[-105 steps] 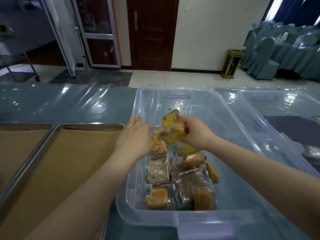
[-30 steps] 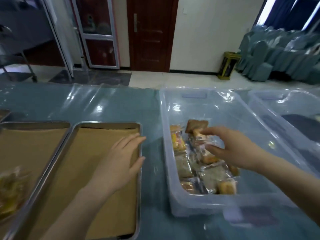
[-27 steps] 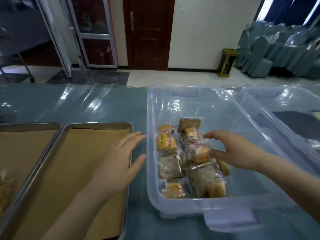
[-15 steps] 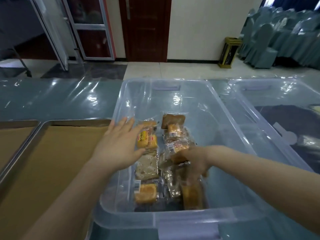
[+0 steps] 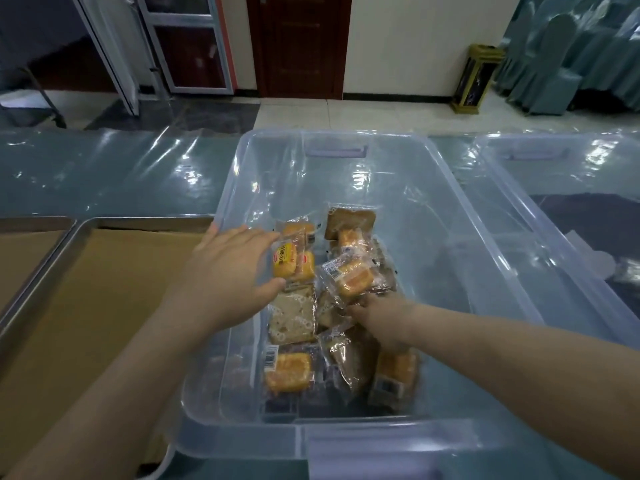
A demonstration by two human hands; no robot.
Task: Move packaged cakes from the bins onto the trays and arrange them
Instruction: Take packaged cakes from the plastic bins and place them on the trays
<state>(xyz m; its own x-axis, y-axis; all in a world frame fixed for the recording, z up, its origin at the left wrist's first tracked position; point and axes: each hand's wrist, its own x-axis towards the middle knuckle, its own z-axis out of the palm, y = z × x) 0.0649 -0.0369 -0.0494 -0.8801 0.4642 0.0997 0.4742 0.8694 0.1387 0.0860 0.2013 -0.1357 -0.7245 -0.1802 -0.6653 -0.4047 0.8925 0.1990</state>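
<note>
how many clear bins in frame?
2. One clear bin sits centre, holding the packaged cakes. The second bin is beside it on the right, cut off by the frame edge. More could lie out of view.

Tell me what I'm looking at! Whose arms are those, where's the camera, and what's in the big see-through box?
No robot here: these are a person's two bare arms. The one picture comes from a camera worn on the person's head, looking down, so you see what they see. On the blue-green table covered in shiny plastic stands a big see-through plastic bin with small wrapped cakes piled inside. Left of it lies a metal tray lined with brown paper, where the cakes should go. The left hand is spread open, reaching toward a yellow-labelled cake packet; I can't tell if it touches. The right hand seems to pinch the near edge of a clear-wrapped orange cake, though the packet hides most of the grip.
</note>
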